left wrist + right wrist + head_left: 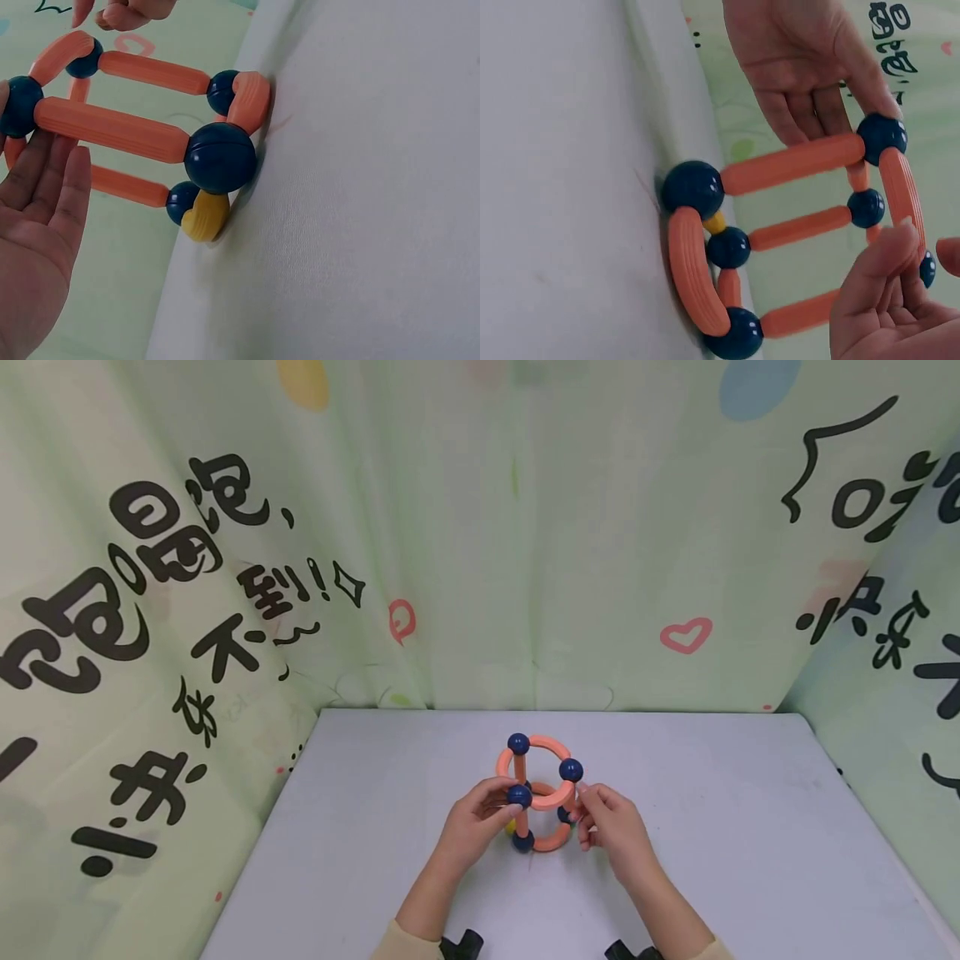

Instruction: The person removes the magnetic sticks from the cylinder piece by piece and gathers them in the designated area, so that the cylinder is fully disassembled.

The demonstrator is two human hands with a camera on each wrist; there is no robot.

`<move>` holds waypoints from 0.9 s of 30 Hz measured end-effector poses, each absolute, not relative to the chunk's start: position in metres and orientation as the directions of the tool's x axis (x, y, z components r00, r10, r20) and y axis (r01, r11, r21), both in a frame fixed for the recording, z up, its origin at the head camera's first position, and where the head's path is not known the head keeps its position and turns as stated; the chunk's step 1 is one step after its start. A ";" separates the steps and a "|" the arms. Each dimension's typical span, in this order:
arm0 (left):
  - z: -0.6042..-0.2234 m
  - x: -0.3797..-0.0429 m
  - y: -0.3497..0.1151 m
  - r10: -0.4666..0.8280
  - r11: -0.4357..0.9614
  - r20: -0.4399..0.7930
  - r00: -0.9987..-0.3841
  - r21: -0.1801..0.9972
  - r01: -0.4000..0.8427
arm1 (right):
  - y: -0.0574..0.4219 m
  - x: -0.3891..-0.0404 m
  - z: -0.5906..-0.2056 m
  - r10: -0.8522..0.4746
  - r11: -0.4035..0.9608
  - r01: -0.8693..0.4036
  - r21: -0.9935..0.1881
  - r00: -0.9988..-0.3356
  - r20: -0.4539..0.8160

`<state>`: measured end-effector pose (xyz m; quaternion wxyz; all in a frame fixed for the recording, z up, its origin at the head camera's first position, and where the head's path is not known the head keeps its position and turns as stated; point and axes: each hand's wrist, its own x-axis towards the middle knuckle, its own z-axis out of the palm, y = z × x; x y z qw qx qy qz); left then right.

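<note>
Here I see the left hand (480, 818), fingers clamped on a dark-blue ball (519, 796) of the orange frame (552, 799) standing on the worktop (750, 827); the right hand (613, 827) bends beside a curved bar (905, 184), and I can't tell whether its fingers grip.

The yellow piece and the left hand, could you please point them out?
Yellow piece (210, 217): left wrist view, on its curved side.
Left hand (474, 821): head view, middle of the hand.
</note>
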<state>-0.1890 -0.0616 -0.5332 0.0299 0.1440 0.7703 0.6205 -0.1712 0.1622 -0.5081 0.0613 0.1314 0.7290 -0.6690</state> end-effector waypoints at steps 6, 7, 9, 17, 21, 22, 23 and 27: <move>-0.532 -0.189 -0.062 0.244 0.198 0.131 -0.961 0.963 0.182 | 0.152 -0.163 -0.512 -0.223 -0.190 0.371 -0.909 -0.918 -0.328; -0.532 -0.189 -0.062 0.243 0.196 0.132 -0.961 0.964 0.182 | 0.151 -0.163 -0.512 -0.267 -0.244 0.384 -0.891 -0.910 -0.319; -0.533 -0.190 -0.062 0.243 0.195 0.125 -0.962 0.965 0.175 | 0.149 -0.165 -0.513 -0.328 -0.331 0.407 -0.851 -0.896 -0.301; -0.534 -0.190 -0.061 0.268 0.166 0.137 -0.954 0.968 0.186 | 0.138 -0.169 -0.512 -0.331 -0.365 0.419 -0.832 -0.893 -0.305; -0.533 -0.189 -0.061 0.269 0.150 0.145 -0.952 0.970 0.190 | 0.134 -0.168 -0.511 -0.266 -0.342 0.391 -0.855 -0.912 -0.312; -0.533 -0.189 -0.060 0.269 0.149 0.146 -0.952 0.970 0.191 | 0.134 -0.168 -0.511 -0.255 -0.338 0.386 -0.858 -0.915 -0.311; -0.533 -0.189 -0.060 0.268 0.150 0.146 -0.952 0.970 0.191 | 0.133 -0.168 -0.511 -0.247 -0.336 0.380 -0.862 -0.918 -0.309; -0.532 -0.189 -0.060 0.265 0.159 0.154 -0.952 0.967 0.201 | 0.132 -0.168 -0.510 -0.223 -0.331 0.371 -0.867 -0.924 -0.310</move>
